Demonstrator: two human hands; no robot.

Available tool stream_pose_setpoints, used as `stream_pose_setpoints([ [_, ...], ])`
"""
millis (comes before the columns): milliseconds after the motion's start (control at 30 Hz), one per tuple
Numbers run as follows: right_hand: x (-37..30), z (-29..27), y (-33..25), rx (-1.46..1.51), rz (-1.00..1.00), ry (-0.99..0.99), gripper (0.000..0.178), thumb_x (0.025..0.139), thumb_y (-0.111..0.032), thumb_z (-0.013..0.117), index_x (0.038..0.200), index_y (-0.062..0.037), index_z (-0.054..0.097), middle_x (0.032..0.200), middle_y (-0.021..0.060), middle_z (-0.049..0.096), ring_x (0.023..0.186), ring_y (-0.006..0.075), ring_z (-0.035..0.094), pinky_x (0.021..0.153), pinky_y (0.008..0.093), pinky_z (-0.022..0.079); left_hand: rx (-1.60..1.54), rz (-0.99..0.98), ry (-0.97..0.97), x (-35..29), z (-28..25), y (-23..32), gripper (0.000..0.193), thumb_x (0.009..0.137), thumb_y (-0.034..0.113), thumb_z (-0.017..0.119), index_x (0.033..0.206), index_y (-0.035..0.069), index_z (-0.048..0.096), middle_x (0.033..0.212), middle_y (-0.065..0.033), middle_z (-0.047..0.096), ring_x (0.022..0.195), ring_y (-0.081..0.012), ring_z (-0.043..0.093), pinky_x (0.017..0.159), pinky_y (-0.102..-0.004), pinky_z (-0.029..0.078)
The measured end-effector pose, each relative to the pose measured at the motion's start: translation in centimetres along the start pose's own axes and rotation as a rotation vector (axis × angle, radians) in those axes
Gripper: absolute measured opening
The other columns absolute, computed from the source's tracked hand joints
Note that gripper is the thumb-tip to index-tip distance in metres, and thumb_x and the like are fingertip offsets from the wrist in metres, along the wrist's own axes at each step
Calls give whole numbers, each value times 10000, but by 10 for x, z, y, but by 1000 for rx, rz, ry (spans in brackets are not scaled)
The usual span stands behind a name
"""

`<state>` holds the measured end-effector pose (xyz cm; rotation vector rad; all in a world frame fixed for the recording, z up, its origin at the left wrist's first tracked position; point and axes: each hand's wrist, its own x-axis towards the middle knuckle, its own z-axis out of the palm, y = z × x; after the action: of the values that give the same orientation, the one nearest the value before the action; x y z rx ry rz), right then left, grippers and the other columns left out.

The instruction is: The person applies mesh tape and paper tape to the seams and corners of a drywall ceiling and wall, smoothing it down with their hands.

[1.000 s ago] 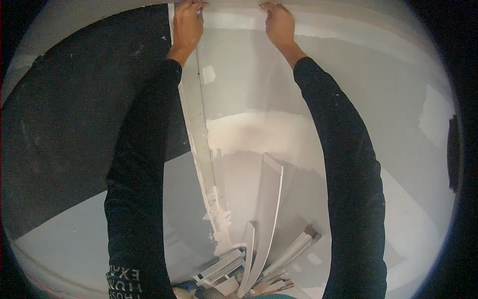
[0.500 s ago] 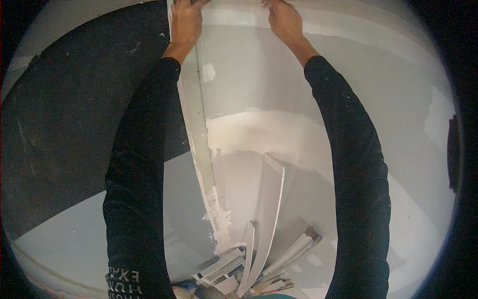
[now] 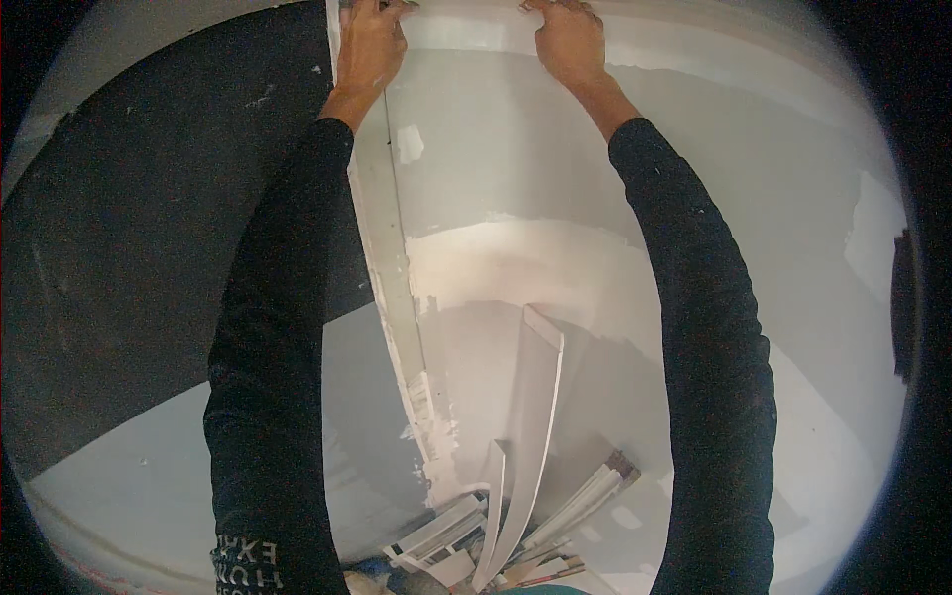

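Note:
Both arms, in black sleeves, stretch up to a pale wall [image 3: 496, 139] marked with white filler. My left hand [image 3: 371, 48] is at the top, beside the wall's corner edge, its fingers bent and pressed together. Level with it, across a gap, my right hand [image 3: 573, 48] has its thumb and fingers pinched, pointing toward the left one. A band of white filler [image 3: 461, 30] runs across the wall between them. The upper border cuts off some fingertips, so whatever either hand grips cannot be made out.
A filler-streaked corner strip [image 3: 382, 258] runs down the wall; left of it lies a dark panel [image 3: 159, 228] above a grey area. Below, a tall white board offcut [image 3: 535, 397] leans on the wall among several strips [image 3: 585, 506] and scraps.
Little differs. My view has shifted slightly, so the wall edge and my left wrist sit a touch farther left. Both hands keep their places at the top, fingers still bent.

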<state>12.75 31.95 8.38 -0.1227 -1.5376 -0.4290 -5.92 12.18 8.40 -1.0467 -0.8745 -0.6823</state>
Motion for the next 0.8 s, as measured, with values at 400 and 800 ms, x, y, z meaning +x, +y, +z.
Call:
stream_pose_setpoints([
  [400, -6, 5, -19, -355, 28, -45, 468, 899, -26, 668, 1342, -174, 696, 1409, 256, 588, 1322, 390, 528, 1093, 535, 425, -106, -285, -75, 4, -3, 13, 222, 955, -59, 596, 1117, -37, 746, 1207, -218, 651, 1139, -373, 595, 979, -450, 511],
  [800, -15, 7, -4, -370, -39, 50, 406, 948, -72, 625, 1326, -183, 723, 1461, 230, 537, 1305, 374, 518, 1100, 542, 404, 155, -26, 1, 0, 0, 2, 275, 911, -91, 598, 1092, -1, 784, 1169, -212, 658, 1138, -379, 595, 1012, -476, 494],
])
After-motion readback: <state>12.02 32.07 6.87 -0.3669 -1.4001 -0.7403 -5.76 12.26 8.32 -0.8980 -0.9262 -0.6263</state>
